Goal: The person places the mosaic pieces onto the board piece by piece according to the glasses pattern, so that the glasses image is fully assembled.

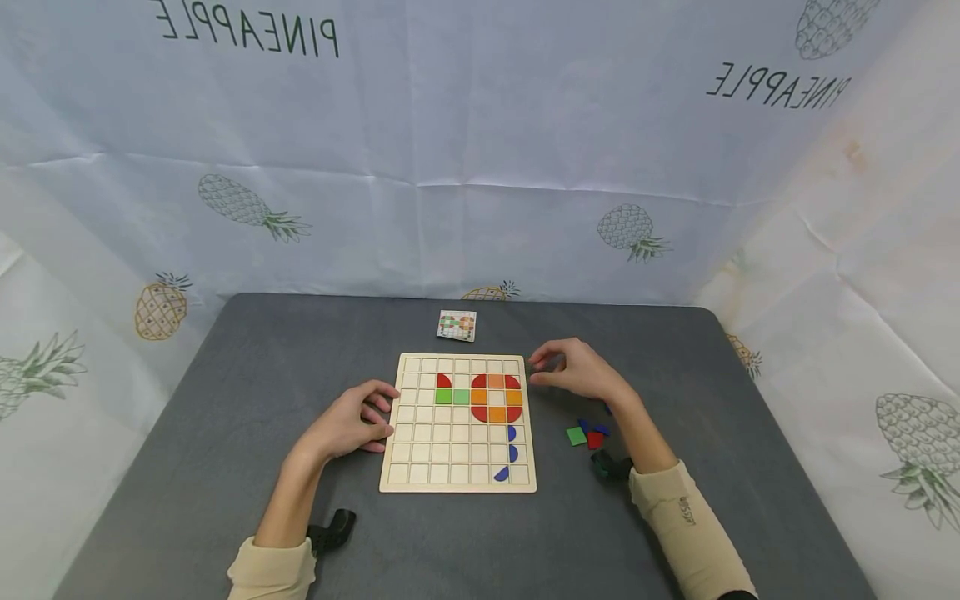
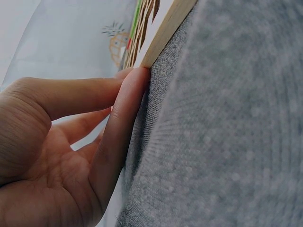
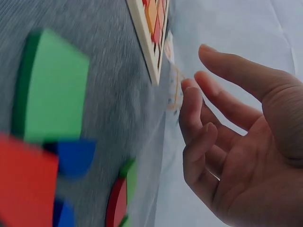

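A light wooden grid board [image 1: 433, 475] lies flat on the table. My left hand [image 1: 348, 423] rests at its left side, and its fingertips [image 2: 138, 75] touch the board's edge. Red quarter-circles [image 1: 478, 413] and orange squares [image 1: 478, 397] form a rounded block on the upper right of the grid. To their left are two green squares [image 1: 444, 397] with a red quarter-circle above one. Several blue half-circles [image 1: 512, 433] lie down the lower right side. Just beyond the right edge, my right hand [image 1: 576, 368] hovers with loosely bent fingers and no piece visible between them.
A small pattern card [image 1: 457, 325] lies behind the board. Right of the board, below my right forearm, are a loose green square [image 1: 576, 436], a red square [image 1: 595, 441] and several blue pieces [image 1: 602, 430]. A patterned cloth [image 1: 450, 233] hangs behind the grey table [image 1: 322, 333].
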`<state>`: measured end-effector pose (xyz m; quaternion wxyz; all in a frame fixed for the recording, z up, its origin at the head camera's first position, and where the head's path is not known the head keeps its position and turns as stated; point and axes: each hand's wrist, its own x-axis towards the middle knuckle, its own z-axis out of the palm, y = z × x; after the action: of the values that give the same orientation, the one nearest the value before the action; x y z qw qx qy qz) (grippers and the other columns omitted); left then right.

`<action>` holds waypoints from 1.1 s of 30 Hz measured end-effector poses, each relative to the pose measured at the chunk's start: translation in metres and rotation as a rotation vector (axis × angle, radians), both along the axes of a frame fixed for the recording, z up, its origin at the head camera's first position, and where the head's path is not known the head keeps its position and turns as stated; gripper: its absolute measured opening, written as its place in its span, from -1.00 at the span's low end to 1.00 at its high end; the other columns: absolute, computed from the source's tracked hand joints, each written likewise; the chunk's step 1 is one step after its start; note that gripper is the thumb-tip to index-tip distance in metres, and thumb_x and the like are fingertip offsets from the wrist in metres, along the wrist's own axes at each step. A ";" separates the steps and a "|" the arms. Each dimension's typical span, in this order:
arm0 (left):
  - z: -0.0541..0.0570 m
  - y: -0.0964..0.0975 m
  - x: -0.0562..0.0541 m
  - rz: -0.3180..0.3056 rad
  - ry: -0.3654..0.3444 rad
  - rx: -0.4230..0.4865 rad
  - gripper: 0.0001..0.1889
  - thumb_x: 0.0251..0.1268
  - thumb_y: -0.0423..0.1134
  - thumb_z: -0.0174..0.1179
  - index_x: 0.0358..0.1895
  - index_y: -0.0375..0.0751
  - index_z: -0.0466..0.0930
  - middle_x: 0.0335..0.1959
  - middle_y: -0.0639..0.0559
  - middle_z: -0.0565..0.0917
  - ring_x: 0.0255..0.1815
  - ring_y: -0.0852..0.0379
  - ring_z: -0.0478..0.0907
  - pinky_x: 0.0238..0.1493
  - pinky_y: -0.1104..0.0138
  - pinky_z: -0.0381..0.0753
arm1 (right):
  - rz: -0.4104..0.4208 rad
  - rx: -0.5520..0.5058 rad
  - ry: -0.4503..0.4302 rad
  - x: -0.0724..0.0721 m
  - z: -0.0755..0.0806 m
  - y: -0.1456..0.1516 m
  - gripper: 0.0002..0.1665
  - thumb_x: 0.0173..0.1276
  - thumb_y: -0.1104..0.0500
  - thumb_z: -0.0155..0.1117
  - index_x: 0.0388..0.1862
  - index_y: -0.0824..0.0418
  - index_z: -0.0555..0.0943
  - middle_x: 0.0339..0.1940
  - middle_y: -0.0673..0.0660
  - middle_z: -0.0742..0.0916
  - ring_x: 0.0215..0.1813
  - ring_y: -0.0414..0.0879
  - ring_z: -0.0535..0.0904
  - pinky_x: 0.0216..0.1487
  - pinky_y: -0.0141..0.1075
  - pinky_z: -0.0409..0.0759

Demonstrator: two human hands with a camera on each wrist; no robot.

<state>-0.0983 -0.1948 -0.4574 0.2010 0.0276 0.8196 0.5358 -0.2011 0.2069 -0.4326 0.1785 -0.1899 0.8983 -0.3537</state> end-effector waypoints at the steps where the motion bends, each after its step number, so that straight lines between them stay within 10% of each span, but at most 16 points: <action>1: 0.000 0.000 0.000 0.001 0.000 0.000 -0.45 0.38 -0.56 0.34 0.41 -0.39 0.47 0.04 -0.30 0.49 -0.17 -0.02 0.57 -0.30 0.18 0.89 | -0.005 -0.002 -0.005 0.000 -0.001 0.005 -0.61 0.45 0.10 0.55 0.16 0.24 0.76 0.04 0.22 0.81 -0.36 -0.09 0.60 -0.28 -0.27 0.62; 33: 0.001 -0.002 0.000 0.007 -0.007 0.017 -0.43 0.36 -0.55 0.36 0.42 -0.39 0.47 0.06 -0.30 0.49 -0.15 -0.02 0.56 -0.30 0.14 0.89 | -0.048 0.069 -0.012 -0.007 -0.025 0.069 -0.56 0.34 0.18 0.61 0.14 0.31 0.75 0.02 0.31 0.76 -0.36 -0.09 0.55 -0.31 -0.28 0.58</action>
<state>-0.0982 -0.1964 -0.4567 0.2019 0.0246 0.8144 0.5435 -0.2086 0.2760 -0.4571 0.1819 -0.1598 0.9132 -0.3278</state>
